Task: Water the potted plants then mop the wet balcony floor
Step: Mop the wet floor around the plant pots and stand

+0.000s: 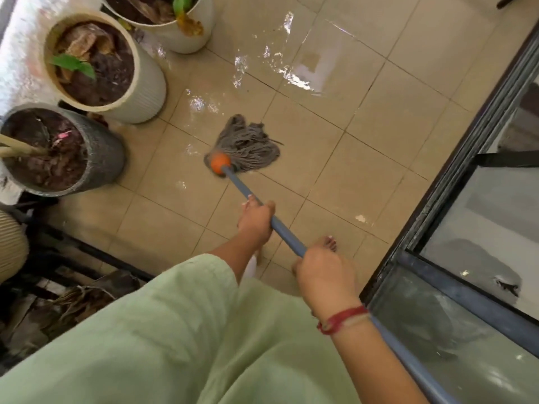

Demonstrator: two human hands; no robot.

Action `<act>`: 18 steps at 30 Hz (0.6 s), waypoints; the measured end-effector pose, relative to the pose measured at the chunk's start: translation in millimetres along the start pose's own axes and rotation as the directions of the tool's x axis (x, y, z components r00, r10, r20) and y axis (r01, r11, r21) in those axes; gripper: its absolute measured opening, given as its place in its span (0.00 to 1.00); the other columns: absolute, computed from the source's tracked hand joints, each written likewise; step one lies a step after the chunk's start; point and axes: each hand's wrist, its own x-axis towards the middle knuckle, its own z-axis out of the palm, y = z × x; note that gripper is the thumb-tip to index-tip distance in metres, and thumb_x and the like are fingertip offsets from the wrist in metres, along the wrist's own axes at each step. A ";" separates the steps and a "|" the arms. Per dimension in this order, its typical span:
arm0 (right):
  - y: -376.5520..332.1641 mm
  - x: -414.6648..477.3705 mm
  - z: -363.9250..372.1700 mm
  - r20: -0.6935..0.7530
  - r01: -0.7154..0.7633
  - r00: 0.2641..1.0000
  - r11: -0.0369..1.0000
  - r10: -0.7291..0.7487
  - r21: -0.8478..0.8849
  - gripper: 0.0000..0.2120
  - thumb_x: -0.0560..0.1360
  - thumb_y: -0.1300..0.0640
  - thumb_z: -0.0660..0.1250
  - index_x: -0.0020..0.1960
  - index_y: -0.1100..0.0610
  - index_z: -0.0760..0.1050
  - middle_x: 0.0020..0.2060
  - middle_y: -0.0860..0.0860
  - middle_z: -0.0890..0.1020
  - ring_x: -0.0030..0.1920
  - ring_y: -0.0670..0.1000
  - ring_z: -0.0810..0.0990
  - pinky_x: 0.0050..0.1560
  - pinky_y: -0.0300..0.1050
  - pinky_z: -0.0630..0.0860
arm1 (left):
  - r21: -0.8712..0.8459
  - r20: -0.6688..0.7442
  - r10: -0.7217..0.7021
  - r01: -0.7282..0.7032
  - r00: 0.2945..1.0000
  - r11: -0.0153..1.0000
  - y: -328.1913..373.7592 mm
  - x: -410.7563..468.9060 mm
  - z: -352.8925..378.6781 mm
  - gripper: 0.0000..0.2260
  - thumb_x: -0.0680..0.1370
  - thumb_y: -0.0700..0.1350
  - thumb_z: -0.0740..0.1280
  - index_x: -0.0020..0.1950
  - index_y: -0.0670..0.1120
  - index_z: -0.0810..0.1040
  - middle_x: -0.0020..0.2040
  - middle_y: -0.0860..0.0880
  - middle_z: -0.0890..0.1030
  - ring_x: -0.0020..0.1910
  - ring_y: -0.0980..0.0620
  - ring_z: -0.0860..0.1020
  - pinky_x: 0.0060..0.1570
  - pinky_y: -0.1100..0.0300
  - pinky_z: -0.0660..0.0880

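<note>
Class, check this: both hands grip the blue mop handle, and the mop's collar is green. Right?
No. The head view shows the collar is orange, not green. The left hand and right hand do both grip the blue mop handle.

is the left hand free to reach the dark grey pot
Probably not yet: the left hand grips the mop handle. If it let go, only floor tiles lie between it and the dark grey pot.

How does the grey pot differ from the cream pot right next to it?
The grey pot is dark and holds pale sticks; the cream pot is pale and ribbed. The cream pot shows green leaves; the grey pot shows none. Both hold dark soil.
</note>
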 end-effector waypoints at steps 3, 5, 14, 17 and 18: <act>-29.2 15.9 7.7 0.051 0.091 0.994 0.994 -0.094 0.055 0.13 0.80 0.54 0.57 0.60 0.58 0.74 0.55 0.56 0.80 0.57 0.57 0.78 0.53 0.45 0.71 | -0.102 -0.091 -0.133 0.124 0.987 0.987 -47.8 -2.6 -0.3 0.09 0.78 0.41 0.62 0.58 0.43 0.72 0.63 0.32 0.66 0.57 0.32 0.70 0.60 0.49 0.68; -38.3 25.4 6.7 0.095 0.146 0.983 0.985 -0.154 0.091 0.14 0.80 0.55 0.58 0.63 0.57 0.72 0.58 0.56 0.79 0.58 0.57 0.77 0.49 0.44 0.71 | -0.163 -0.126 -0.195 0.173 0.973 0.971 -67.7 -7.0 1.8 0.09 0.77 0.39 0.63 0.56 0.41 0.73 0.62 0.32 0.67 0.55 0.32 0.71 0.60 0.48 0.70; 50.4 31.4 9.9 0.085 0.173 0.980 0.979 -0.182 0.105 0.12 0.79 0.52 0.59 0.60 0.55 0.74 0.55 0.55 0.80 0.57 0.57 0.77 0.45 0.44 0.67 | -0.278 -0.132 -0.244 0.201 0.961 0.939 6.4 -15.6 41.1 0.13 0.74 0.33 0.63 0.59 0.40 0.72 0.62 0.35 0.67 0.57 0.35 0.72 0.57 0.47 0.74; 99.5 29.4 11.7 0.036 0.110 0.992 0.983 -0.117 0.150 0.13 0.79 0.51 0.58 0.60 0.55 0.72 0.53 0.56 0.80 0.55 0.58 0.77 0.44 0.45 0.69 | -0.240 -0.166 -0.167 0.124 0.972 0.963 53.9 -3.5 54.3 0.12 0.73 0.36 0.63 0.55 0.45 0.72 0.61 0.37 0.68 0.56 0.35 0.73 0.57 0.45 0.75; 117.1 27.9 12.5 0.020 0.083 0.996 0.983 -0.087 0.162 0.13 0.79 0.51 0.58 0.60 0.55 0.72 0.52 0.56 0.80 0.54 0.58 0.78 0.43 0.45 0.68 | -0.205 -0.151 -0.127 0.094 0.980 0.974 74.0 -2.8 57.2 0.11 0.74 0.37 0.63 0.55 0.46 0.72 0.61 0.38 0.69 0.56 0.36 0.73 0.56 0.46 0.75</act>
